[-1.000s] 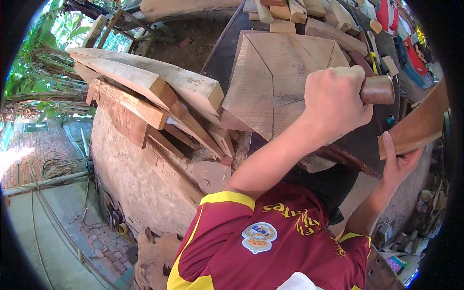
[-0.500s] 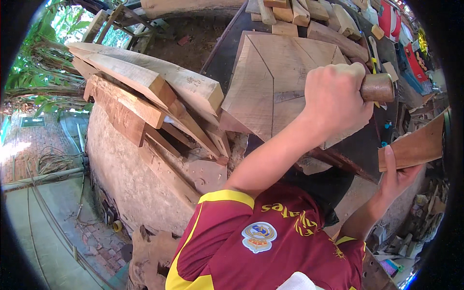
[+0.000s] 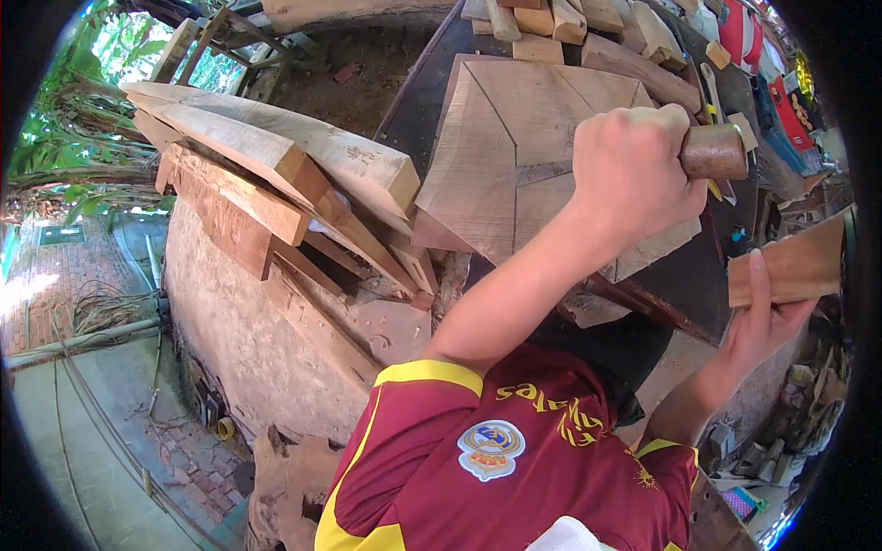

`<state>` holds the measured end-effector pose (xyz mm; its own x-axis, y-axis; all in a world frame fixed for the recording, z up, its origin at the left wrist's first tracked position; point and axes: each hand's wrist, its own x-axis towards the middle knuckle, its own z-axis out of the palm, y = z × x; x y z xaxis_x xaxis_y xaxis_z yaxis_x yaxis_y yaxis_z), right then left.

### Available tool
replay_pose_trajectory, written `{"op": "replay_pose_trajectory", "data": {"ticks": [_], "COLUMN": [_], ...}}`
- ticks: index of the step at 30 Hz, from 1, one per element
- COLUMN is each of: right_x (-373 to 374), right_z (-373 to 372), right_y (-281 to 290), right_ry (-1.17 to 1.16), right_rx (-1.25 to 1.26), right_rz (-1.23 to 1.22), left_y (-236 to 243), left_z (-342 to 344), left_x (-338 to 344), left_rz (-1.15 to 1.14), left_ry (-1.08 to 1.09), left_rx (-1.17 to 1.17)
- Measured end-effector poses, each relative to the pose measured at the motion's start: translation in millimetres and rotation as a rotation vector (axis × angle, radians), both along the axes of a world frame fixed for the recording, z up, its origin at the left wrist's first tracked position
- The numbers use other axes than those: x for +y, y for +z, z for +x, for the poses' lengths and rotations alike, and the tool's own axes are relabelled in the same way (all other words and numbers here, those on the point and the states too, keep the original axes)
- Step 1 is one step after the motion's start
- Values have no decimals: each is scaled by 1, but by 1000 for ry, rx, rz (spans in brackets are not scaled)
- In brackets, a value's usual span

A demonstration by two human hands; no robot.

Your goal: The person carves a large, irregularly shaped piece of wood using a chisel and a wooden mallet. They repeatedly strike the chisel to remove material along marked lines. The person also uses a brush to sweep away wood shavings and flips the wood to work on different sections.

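Observation:
My left hand [image 3: 634, 174] is closed around a round brown wooden handle [image 3: 715, 151], whose end sticks out to the right of my fist. It hovers over a flat wooden panel [image 3: 514, 119] made of joined angled pieces, lying on a dark workbench [image 3: 413, 92]. Off at the right edge, my right hand [image 3: 767, 317] holds a short wooden board [image 3: 795, 266] from below, thumb up against its face. What is on the handle's other end is hidden by my fist.
Several rough planks [image 3: 276, 165] are stacked at the left over a rounded concrete wall [image 3: 248, 331]. Small wood blocks [image 3: 570, 18] line the bench's far side, and red items [image 3: 781, 101] lie at its right end. Brick paving [image 3: 55, 285] is far left.
My right hand has lowered the wooden board a little toward the right edge. My left fist on the handle has stayed almost in place.

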<state>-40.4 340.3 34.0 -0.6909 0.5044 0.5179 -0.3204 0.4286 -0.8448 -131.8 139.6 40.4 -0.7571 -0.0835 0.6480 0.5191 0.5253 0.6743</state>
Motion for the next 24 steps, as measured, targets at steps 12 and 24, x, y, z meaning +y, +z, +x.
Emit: {"op": "replay_pose_trajectory", "data": {"ticks": [12, 24], "right_x": [-11, -14], "right_z": [-4, -7], "right_y": [3, -2], "right_ry": [-45, -29], "right_rx": [-23, -45], "right_rz": [112, 92], "left_y": [6, 2], "left_z": [4, 5], "left_x": [-1, -6], "left_rz": [109, 105], "left_ry": [-44, -13], "left_rx": [42, 46]}}
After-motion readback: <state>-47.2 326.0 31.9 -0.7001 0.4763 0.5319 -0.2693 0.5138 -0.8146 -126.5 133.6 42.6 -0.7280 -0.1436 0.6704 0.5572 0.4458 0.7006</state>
